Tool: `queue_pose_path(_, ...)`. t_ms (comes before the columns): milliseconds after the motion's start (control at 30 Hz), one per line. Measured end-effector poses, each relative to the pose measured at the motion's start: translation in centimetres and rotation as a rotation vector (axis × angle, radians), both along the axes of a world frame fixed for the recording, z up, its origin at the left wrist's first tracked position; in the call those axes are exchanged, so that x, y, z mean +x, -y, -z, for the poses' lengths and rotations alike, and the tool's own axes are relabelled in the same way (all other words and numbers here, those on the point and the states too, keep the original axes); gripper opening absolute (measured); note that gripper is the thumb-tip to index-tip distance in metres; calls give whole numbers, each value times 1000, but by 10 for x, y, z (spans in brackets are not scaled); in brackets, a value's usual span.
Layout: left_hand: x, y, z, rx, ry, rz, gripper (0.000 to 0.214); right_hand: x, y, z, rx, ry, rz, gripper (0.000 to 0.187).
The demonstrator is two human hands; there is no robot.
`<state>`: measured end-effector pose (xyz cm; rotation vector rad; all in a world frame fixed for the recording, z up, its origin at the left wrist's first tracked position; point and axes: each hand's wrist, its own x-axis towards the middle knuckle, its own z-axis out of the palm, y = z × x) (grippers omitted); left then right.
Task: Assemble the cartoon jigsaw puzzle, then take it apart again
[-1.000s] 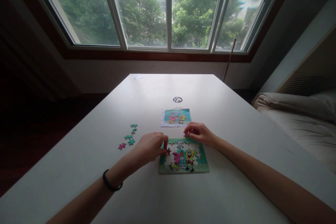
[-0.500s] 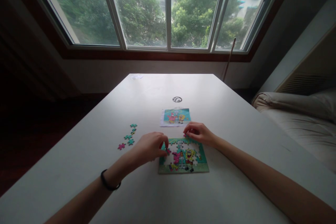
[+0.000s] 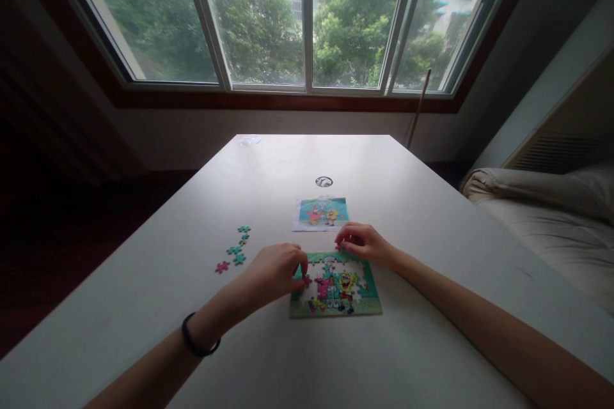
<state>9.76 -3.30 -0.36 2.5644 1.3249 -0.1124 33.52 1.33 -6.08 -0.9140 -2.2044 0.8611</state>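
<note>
SpongeBob jigsaw board [image 3: 368, 306] lies flat before us, square to our body, probably so its picture reads upright. Our left hand [image 3: 303, 276] reaches over the board's left side, thumb and fingertips closed together on a pink puzzle piece [image 3: 307, 280]. We seem to hold that piece by its edge to keep its tabs visible; whether it touches the board, we cannot tell. Our right hand [image 3: 339, 245] curls at the board's far edge, its fingertips at another pink piece [image 3: 338, 247]; we cannot tell whether they pinch it or merely rest against it.

Beyond the board lies the printed reference picture [image 3: 322, 213], likely placed there for comparison at a glance. Our right knuckles overlap its near right corner in this view. Well left of the board, loose teal pieces [image 3: 238, 259] and one pink loose piece [image 3: 222, 267] lie spread, presumably so each shape shows.

Around the board, the white tabletop [image 3: 307, 364] reaches broadly toward us and to the right, giving both forearms room. The board's near edge is unobstructed; its far left corner is hidden by our left hand. Tighter room lies between the board's far edge and the reference picture, where our right hand sits.
</note>
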Motion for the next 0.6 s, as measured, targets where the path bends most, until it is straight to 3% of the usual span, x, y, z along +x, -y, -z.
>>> queue_pose_path(600, 4, 9, -6, 7, -17, 53, 13, 0, 1, -2, 3, 2, 2, 12)
